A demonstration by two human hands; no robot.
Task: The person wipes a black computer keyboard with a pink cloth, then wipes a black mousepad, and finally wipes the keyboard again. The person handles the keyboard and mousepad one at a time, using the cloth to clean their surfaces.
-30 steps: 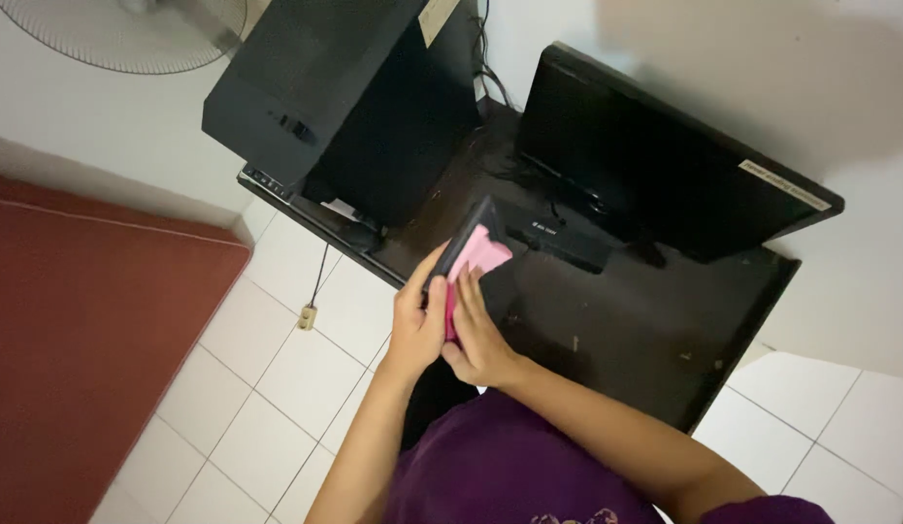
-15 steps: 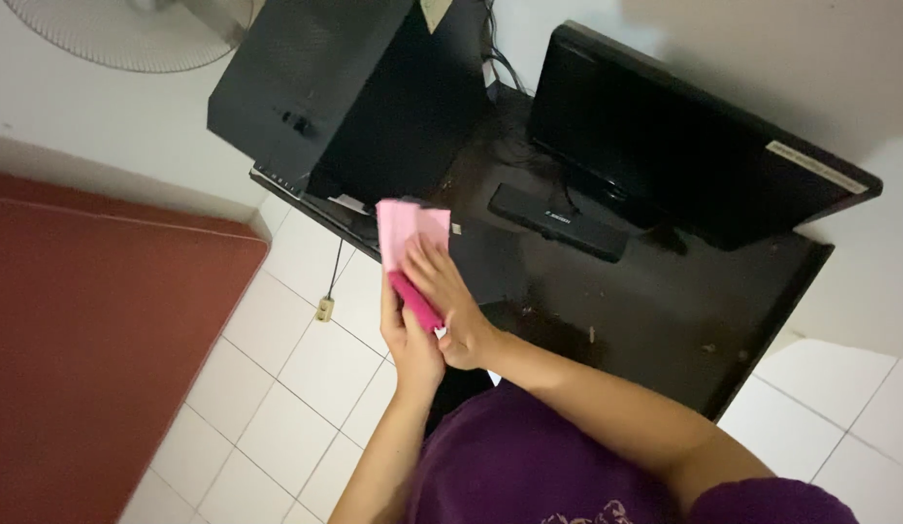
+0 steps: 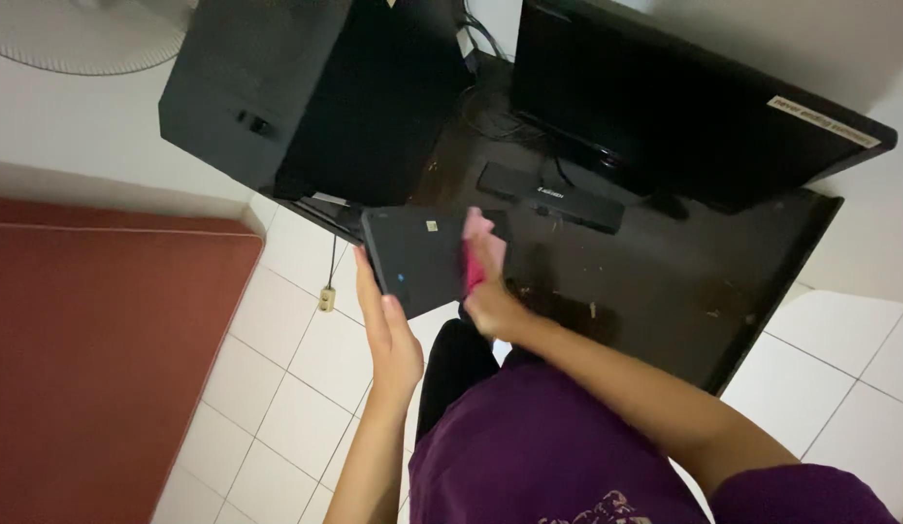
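My left hand [image 3: 388, 325] holds a flat black rectangular pad [image 3: 417, 257] by its near left edge, face tilted up toward the camera. My right hand [image 3: 490, 281] grips a pink cloth [image 3: 474, 254] pressed against the pad's right edge. Both hands hover over the front left corner of a dark wooden desk [image 3: 655, 301]. My purple shirt fills the bottom of the view.
A black computer tower [image 3: 277, 87] stands on the desk's left, a black monitor [image 3: 665, 97] at the back right, a small black bar-shaped device [image 3: 550, 196] before it. A fan [image 3: 73, 34], a red mat [image 3: 92, 359] and a white tiled floor [image 3: 277, 388] lie left.
The pad has turned so its black face shows instead of the pink cloth covering it. My right hand slid with the cloth from the pad's middle to its right edge.
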